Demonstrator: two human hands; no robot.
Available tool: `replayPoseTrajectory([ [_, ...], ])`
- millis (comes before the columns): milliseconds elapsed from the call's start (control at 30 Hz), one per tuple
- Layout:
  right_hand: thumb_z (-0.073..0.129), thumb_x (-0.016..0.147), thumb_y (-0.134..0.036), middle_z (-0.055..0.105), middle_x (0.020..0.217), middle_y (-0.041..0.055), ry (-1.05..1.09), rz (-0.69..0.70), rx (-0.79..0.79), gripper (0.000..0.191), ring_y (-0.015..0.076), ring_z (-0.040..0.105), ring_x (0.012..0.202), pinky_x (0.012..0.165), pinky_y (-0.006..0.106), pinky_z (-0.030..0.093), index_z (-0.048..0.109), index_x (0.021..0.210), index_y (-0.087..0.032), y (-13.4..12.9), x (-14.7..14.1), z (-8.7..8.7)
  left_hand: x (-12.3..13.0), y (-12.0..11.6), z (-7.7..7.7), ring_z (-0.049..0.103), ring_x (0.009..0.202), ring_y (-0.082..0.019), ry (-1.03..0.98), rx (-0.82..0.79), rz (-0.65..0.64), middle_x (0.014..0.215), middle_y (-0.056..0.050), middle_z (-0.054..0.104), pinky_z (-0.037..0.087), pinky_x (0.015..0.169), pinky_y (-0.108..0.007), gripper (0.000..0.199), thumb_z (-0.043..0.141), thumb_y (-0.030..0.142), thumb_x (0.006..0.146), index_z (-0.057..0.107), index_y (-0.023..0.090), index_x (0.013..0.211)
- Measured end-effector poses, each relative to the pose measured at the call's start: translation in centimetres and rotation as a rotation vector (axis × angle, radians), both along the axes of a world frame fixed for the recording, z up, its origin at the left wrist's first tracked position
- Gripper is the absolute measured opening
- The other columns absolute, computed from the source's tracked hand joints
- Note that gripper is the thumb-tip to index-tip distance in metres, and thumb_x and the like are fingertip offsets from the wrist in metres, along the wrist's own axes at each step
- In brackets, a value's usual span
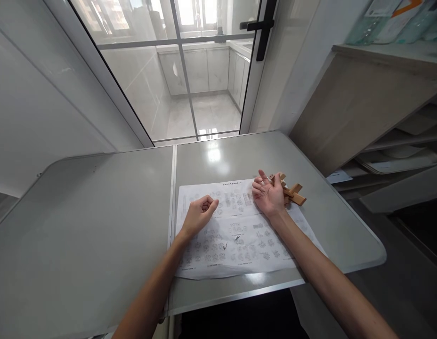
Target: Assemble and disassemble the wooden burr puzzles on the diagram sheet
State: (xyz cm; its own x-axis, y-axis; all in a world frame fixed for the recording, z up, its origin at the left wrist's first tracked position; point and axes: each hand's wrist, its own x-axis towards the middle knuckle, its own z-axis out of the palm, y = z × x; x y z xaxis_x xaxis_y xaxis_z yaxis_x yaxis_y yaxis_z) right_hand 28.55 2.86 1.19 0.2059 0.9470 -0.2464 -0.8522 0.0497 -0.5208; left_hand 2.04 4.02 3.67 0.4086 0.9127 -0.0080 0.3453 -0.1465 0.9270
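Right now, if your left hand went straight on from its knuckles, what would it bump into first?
Probably the glass door, after your left hand crosses the paper and tabletop, where nothing seems to block it; its height is unclear.

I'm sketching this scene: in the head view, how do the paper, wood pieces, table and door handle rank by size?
1. Table
2. Paper
Unranked: wood pieces and door handle look too alike.

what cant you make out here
All in the head view:
Print on the sheet: too small to read
Wooden pieces: partly behind the right hand
Inside of the left hand: hidden by curled fingers
Small bits: too tiny to identify
Shelf items: cut off by top edge
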Motion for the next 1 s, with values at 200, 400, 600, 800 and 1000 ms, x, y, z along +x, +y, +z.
replayPoseTrajectory([
  [200,0.045,0.109,-0.064,0.055,0.075,-0.0029,0.157,-0.035,0.06,0.043,0.0093,0.043,0.049,0.041,0.017,0.042,0.064,0.107,-0.026,-0.1,0.3,-0.5,-0.1,0.1,-0.2,0.038,0.058,-0.011,0.017,0.017,-0.012,0.062,0.005,0.044,0.031,0.058,-0.026,0.044,0.06,0.053,0.099,0.051,0.02,0.072],
  [400,0.072,0.097,-0.059,0.054,0.067,-0.0049,-0.065,0.017,0.07,0.036,0.0076,0.044,0.047,0.042,0.018,0.04,0.067,0.093,-0.023,-0.1,-0.9,-0.2,-0.1,0.1,-0.3,0.036,0.059,-0.011,0.024,0.04,-0.017,0.063,0.005,0.043,0.03,0.059,-0.026,0.043,0.059,0.052,0.1,0.052,0.019,0.072],
  [600,0.069,0.1,-0.056,0.053,0.062,-0.0044,-0.338,0.291,0.224,0.04,0.0071,0.042,0.046,0.043,0.02,0.035,0.067,0.082,-0.019,-0.9,-2.8,0.1,0.1,-0.1,-0.3,0.036,0.059,-0.011,0.031,0.065,-0.01,0.062,0.005,0.043,0.031,0.058,-0.025,0.044,0.06,0.053,0.099,0.052,0.019,0.072],
  [800,0.067,0.101,-0.051,0.048,0.057,-0.0049,-0.371,0.62,0.355,0.048,0.008,0.042,0.041,0.041,0.024,0.033,0.057,0.068,-0.019,-2.2,-4.2,0.2,-0.1,-0.3,-0.5,0.036,0.057,-0.01,0.015,0.099,0.018,0.061,0.006,0.041,0.031,0.058,-0.025,0.046,0.059,0.054,0.1,0.05,0.019,0.071],
  [1000,0.07,0.099,-0.054,0.039,0.055,-0.009,-0.329,0.897,0.414,0.053,0.0073,0.038,0.037,0.038,0.023,0.028,0.045,0.066,-0.021,-2.7,-5.0,-0.4,-0.5,-0.6,-0.1,0.059,0.072,-0.015,-0.11,0.135,-0.007,0.08,-0.001,0.064,0.049,0.072,-0.028,0.037,0.06,0.053,0.102,0.063,0.019,0.086],
])
